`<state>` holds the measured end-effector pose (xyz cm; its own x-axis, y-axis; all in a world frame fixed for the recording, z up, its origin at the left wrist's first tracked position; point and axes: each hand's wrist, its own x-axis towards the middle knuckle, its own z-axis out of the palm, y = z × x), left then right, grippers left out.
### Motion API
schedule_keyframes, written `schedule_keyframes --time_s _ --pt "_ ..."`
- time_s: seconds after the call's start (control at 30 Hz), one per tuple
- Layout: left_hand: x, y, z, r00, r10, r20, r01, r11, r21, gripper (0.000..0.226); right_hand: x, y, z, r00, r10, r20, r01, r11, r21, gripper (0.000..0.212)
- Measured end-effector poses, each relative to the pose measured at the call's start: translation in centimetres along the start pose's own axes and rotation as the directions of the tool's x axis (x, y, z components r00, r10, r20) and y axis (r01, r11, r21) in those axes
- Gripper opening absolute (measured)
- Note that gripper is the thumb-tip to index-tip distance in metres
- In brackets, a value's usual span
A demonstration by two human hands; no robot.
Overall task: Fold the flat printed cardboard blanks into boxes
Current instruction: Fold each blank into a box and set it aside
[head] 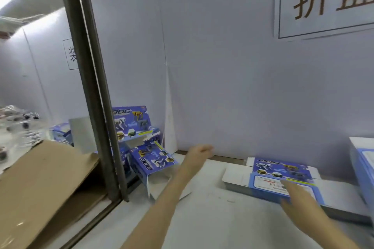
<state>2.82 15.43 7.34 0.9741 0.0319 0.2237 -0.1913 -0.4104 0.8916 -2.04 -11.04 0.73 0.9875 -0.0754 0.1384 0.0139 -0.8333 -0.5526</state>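
Far left, we note brown carton (40,184), then metal post (91,87). Just past post, finished boxes (133,125) piled against wall, one tipped onto surface (212,208); "DOG" legible on them. We judge several already folded. Next, left hand (199,153) hangs mid-air near wall, blurred; whether fingers are apart or together we cannot tell. Further right, stack of flat blanks (279,174) lies on surface, also printed "DOG": plenty left to fold. On its top blank rests right hand (297,194), fingers straight, spread. Wall sign (327,2) above reads "折盒".
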Motion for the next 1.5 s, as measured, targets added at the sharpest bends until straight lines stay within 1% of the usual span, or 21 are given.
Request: schedule_keyframes --time_s 0.1,0.17,0.27,0.37,0.43,0.57,0.63,0.7,0.73,0.8,0.87,0.93,0.97,1.0,1.07,1.13,1.2,1.27,1.3,1.4,1.5 --pt "-2.0 -1.4 7.0 0.979 0.054 0.195 -0.096 0.973 0.212 0.04 1.6 2.6 1.1 0.999 -0.045 0.006 0.044 0.933 -0.356 0.059" --pt "-2.8 -2.2 10.9 0.948 0.097 0.304 -0.207 0.911 0.356 0.05 2.3 4.8 1.8 0.998 -0.055 0.019 0.058 0.893 -0.447 0.057" --pt "-3.4 -2.6 14.7 0.906 0.184 0.382 -0.391 0.709 0.586 0.062 2.9 7.0 2.0 0.995 -0.101 -0.005 0.092 0.922 -0.377 0.053" --pt "-3.4 -3.2 17.0 0.885 0.254 0.39 -0.464 0.551 0.694 0.063 2.6 7.9 1.6 0.991 -0.13 -0.012 0.124 0.965 -0.231 0.048" --pt "-3.0 -3.8 17.9 0.874 0.26 0.412 -0.487 0.477 0.732 0.059 2.2 8.2 1.7 0.985 -0.172 -0.001 0.167 0.955 -0.243 0.05" --pt "-2.7 -4.2 17.9 0.854 0.285 0.435 -0.52 0.431 0.738 0.05 1.5 8.3 1.5 0.972 -0.22 -0.086 0.194 0.952 -0.237 0.039" --pt "-2.7 -4.1 17.2 0.793 0.451 0.409 -0.594 0.424 0.683 0.049 1.2 8.2 1.3 0.97 -0.217 -0.105 0.192 0.958 -0.212 0.034" --pt "-3.2 -3.4 16.0 0.736 0.524 0.428 -0.646 0.355 0.675 0.05 0.7 7.5 0.6 0.964 -0.229 -0.137 0.196 0.956 -0.219 0.031" --pt "-3.1 -3.1 15.4 0.712 0.585 0.389 -0.648 0.332 0.685 0.048 0.3 6.7 0.2 0.964 -0.226 -0.14 0.195 0.959 -0.205 0.03" --pt "-2.8 -2.6 13.5 0.673 0.695 0.253 -0.637 0.371 0.676 0.035 -0.3 4.6 -0.9 0.909 -0.35 -0.228 0.295 0.924 -0.246 0.035" --pt "-2.5 -1.5 11.1 0.675 0.737 0.04 -0.555 0.471 0.685 0.027 -1.3 2.4 -1.8 0.76 -0.498 -0.418 0.431 0.867 -0.249 0.051" --pt "-2.5 0.4 8.9 0.689 0.693 -0.213 -0.42 0.621 0.662 0.014 -2.3 -0.1 -3.1 0.639 -0.534 -0.553 0.523 0.829 -0.196 0.061" --pt "-2.7 1.6 8.1 0.68 0.648 -0.343 -0.367 0.705 0.607 0.007 -2.7 -1.1 -3.8 0.618 -0.499 -0.607 0.536 0.833 -0.139 0.064" --pt "-3.0 3.0 7.6 0.679 0.58 -0.45 -0.327 0.788 0.523 0.011 -3.0 -2.0 -4.6 0.633 -0.421 -0.65 0.522 0.852 -0.044 0.067" --pt "-4.0 5.4 7.0 0.704 0.429 -0.566 -0.355 0.903 0.243 0.018 -3.6 -3.7 -6.3 0.737 -0.207 -0.643 0.428 0.88 0.208 0.069" --pt "-5.6 7.6 6.9 0.773 0.292 -0.563 -0.406 0.91 -0.085 0.017 -4.3 -4.4 -8.2 0.845 0.008 -0.534 0.289 0.834 0.47 0.066" --pt "-7.2 9.2 7.1 0.855 0.226 -0.467 -0.393 0.869 -0.3 0.025 -5.2 -4.3 -9.7 0.886 0.063 -0.459 0.291 0.696 0.656 0.052" --pt "-8.7 10.0 7.9 0.886 0.234 -0.401 -0.388 0.848 -0.361 0.038 -6.3 -3.9 -10.6 0.867 0.053 -0.496 0.367 0.607 0.705 0.031" --pt "-9.2 10.1 8.3 0.888 0.239 -0.392 -0.389 0.846 -0.364 0.042 -6.8 -3.6 -10.8 0.858 0.052 -0.511 0.39 0.582 0.713 0.028" --pt "-9.9 9.8 9.8 0.911 0.239 -0.336 -0.355 0.869 -0.345 0.048 -7.9 -2.8 -10.9 0.858 0.067 -0.51 0.401 0.534 0.745 0.032" --pt "-10.0 9.5 10.5 0.944 0.186 -0.272 -0.28 0.89 -0.361 0.048 -8.1 -2.3 -10.9 0.884 0.067 -0.462 0.359 0.537 0.763 0.043"
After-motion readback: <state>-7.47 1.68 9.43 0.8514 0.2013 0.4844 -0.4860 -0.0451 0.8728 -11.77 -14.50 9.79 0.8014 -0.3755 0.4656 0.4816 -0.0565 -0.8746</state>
